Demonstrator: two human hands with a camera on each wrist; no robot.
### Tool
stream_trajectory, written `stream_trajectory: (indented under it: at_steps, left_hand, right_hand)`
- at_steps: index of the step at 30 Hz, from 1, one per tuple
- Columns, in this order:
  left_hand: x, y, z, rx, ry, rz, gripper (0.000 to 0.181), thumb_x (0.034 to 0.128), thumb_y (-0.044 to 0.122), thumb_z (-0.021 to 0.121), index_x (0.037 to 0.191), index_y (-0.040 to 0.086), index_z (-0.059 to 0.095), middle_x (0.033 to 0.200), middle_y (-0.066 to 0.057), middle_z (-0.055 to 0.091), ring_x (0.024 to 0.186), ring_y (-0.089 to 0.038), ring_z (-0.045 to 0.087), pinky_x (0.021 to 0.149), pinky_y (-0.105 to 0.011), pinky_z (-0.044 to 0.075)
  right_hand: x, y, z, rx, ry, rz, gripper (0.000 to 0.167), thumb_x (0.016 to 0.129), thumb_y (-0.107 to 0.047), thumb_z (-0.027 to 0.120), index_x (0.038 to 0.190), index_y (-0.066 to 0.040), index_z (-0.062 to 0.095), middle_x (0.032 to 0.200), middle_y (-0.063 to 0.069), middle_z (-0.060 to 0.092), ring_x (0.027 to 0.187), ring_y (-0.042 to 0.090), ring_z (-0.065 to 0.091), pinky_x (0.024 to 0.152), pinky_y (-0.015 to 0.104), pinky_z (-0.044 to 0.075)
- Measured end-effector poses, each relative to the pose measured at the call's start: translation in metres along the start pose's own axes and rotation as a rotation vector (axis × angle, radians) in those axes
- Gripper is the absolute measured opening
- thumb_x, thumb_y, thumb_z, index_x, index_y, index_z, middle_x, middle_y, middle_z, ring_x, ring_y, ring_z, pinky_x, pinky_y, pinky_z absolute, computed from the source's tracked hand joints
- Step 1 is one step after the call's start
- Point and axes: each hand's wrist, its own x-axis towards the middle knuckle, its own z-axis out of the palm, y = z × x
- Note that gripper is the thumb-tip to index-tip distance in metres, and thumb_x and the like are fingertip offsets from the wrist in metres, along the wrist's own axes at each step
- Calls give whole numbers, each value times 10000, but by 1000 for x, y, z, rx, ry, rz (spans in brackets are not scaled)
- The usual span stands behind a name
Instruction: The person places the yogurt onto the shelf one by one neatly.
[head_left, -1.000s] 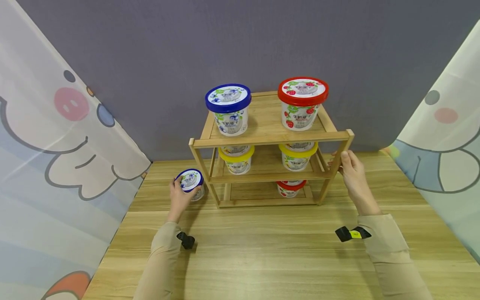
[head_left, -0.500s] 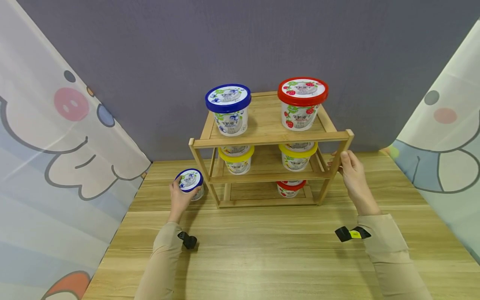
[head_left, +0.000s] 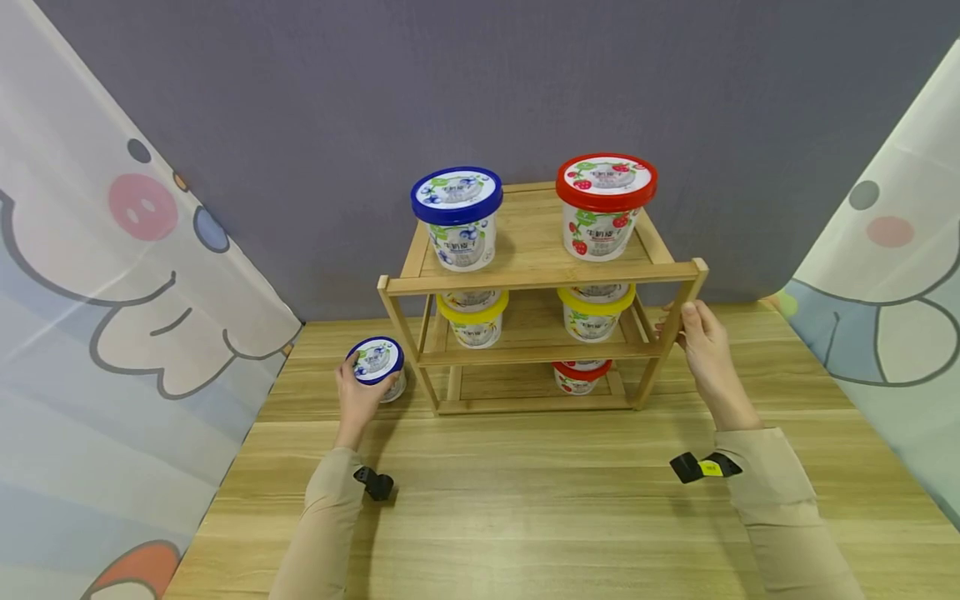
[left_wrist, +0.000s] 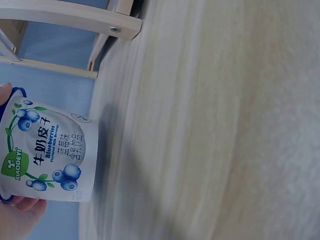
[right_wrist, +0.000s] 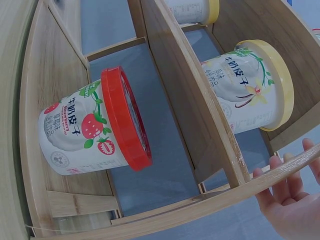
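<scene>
In the head view, my left hand grips a blue-lidded blueberry tub by its lid rim, just left of the wooden rack. The left wrist view shows this tub upright, its base at table level; I cannot tell whether it touches. My right hand holds the right front post of the three-level rack. In the right wrist view, its fingers curl at the post. On the rack's top stand a blue-lidded tub and a red-lidded strawberry tub.
Two yellow-lidded tubs, one left and one right, stand on the middle level. A red-lidded tub is on the bottom level at right. A grey wall rises behind; cartoon curtains flank the wooden table.
My left hand and the blueberry tub have shifted very slightly left, away from the rack. My right hand and the rack have stayed where they were.
</scene>
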Motion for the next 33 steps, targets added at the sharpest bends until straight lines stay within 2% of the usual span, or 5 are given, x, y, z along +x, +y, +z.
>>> stream_trajectory:
  at_steps: [15, 22, 33]
  left_hand:
    - [-9, 17, -13, 6, 32, 2, 846, 669, 262, 771, 1337, 42, 300, 1295, -236, 207, 1175, -415, 300, 959, -527, 273]
    - [-17, 25, -19, 3, 42, 37, 846, 665, 260, 774, 1337, 46, 307, 1298, -229, 201, 1180, -409, 296, 960, -535, 265]
    - [-30, 39, -30, 5, 61, 79, 849, 652, 220, 787, 1335, 32, 319, 1293, -224, 219, 1181, -396, 297, 961, -533, 262]
  right_hand:
    - [0, 0, 0, 30, -2, -9, 230, 946, -254, 350, 931, -164, 562, 871, -12, 520, 778, 81, 575, 707, 146, 448]
    - [1, 0, -1, 30, -6, 1, 233, 944, -260, 350, 930, -160, 560, 857, 19, 523, 776, 80, 573, 697, 146, 449]
    - [1, 1, 0, 27, 7, 5, 231, 939, -267, 365, 918, -166, 571, 809, -15, 538, 764, 78, 578, 684, 146, 447]
